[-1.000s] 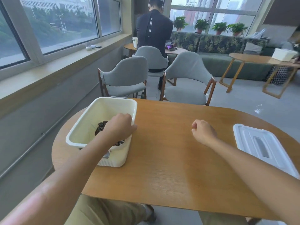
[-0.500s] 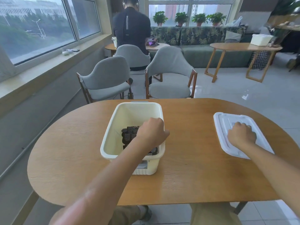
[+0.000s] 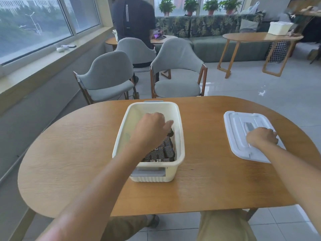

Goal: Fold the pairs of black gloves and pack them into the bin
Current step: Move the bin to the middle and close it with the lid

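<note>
Head view: the black gloves lie folded inside the cream bin at the middle of the wooden table, white dots and pale lettering on the fabric, too small to read. The left hand is down in the bin over the gloves, fingers curled under and hidden, so whether it grips them I can't tell. Off to the right, the right hand rests on the white lid, fingers bent over its handle recess; whether it clasps anything I can't tell.
</note>
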The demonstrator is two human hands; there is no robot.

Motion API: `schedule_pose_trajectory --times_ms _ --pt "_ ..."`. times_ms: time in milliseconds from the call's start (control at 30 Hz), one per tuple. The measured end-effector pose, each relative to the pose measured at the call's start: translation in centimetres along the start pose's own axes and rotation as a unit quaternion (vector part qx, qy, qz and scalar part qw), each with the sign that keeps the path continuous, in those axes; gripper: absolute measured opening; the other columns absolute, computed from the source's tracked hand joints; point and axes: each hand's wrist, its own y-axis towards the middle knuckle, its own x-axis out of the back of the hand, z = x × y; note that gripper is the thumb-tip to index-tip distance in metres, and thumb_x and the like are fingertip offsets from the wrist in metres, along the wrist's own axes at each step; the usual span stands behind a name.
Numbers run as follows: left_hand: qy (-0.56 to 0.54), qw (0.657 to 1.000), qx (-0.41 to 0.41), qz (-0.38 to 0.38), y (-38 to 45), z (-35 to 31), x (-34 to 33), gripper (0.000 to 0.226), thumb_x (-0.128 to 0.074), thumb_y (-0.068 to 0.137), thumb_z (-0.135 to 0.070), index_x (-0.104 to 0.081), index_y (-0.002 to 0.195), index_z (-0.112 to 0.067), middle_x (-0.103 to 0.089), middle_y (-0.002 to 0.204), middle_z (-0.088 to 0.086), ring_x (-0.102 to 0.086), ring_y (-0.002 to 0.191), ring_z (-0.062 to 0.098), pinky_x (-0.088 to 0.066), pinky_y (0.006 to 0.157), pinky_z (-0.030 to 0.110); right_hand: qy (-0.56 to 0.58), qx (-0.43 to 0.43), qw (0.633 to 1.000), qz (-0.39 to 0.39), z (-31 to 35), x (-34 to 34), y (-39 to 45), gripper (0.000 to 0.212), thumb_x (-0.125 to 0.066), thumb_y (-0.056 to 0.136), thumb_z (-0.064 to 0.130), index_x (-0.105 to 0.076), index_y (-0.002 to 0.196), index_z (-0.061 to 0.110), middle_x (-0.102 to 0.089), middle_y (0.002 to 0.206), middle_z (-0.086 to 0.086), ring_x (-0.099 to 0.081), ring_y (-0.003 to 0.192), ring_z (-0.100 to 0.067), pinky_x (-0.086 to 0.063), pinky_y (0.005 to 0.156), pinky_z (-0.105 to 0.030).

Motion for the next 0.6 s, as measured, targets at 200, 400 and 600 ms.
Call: schedule_pose_trajectory --times_ms 200,400,600 --pt "0.003 0.998 0.038 -0.058 -1.5 4.3 1.4 0.043 -0.051 0.099 -0.045 -0.057 0.066 -0.018 -0.06 0.061 0.001 -0.057 0.06 0.021 -0.04 0.052 0.028 -0.019 0.032 0.999 0.031 0.1 0.8 -0.1 0.044 -0.042 0.095 0.038 -0.061 0.112 0.003 -0.054 0.124 -0.021 -0.05 0.111 -0.033 -0.042 0.079 -0.036" --pt "0.001 0.996 0.04 -0.083 -2.2 5.6 1.7 0.043 -0.05 0.097 -0.046 -0.056 0.064 -0.019 -0.059 0.057 0.001 -0.058 0.06 0.025 -0.05 0.056 0.033 -0.051 0.063 0.996 0.037 -0.3 -0.2 1.5 0.045 -0.037 0.089 0.045 -0.066 0.087 0.011 -0.061 0.095 -0.012 -0.051 0.09 -0.029 -0.035 0.067 -0.033" --pt "0.002 0.996 0.032 -0.081 -3.1 5.2 1.3 0.045 -0.054 0.097 -0.042 -0.047 0.059 -0.021 -0.054 0.054 0.0 -0.055 0.058 0.023 -0.035 0.051 0.029 -0.05 0.117 0.991 0.028 1.1 2.9 -3.2 0.044 -0.029 0.098 0.038 -0.063 0.082 0.014 -0.059 0.081 -0.004 -0.055 0.083 -0.022 -0.04 0.068 -0.031"
